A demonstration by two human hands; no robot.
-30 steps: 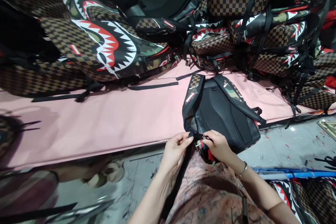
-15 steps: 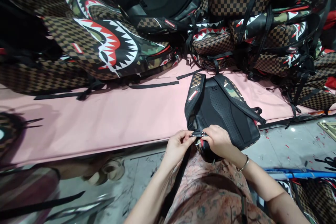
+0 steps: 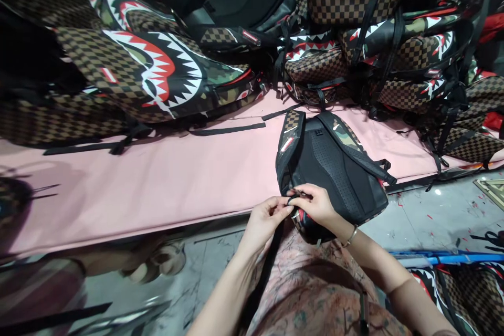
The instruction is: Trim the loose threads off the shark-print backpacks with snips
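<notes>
A small black backpack (image 3: 331,168) lies back side up at the near edge of the pink-covered table, its lower end hanging toward my lap. Its shoulder straps carry checkered and camouflage panels. At its lower left corner, my left hand (image 3: 265,218) pinches a black strap (image 3: 271,254), whose long part hangs down beside my leg. My right hand (image 3: 317,203) touches the left fingertips, thumb and fingers closed at the same spot on the strap. The fingers mostly cover the small dark piece between them.
Checkered backpacks with shark-mouth prints (image 3: 165,71) are piled along the back of the pink table (image 3: 189,173). More bags (image 3: 464,294) stand at lower right beside a blue bar (image 3: 444,260). At lower left, another person's foot in a sandal (image 3: 161,262) shows below the table.
My right hand has shifted slightly left and its fingers have come over the strap end, covering the dark piece that showed between the hands. The backpack has stayed in place.
</notes>
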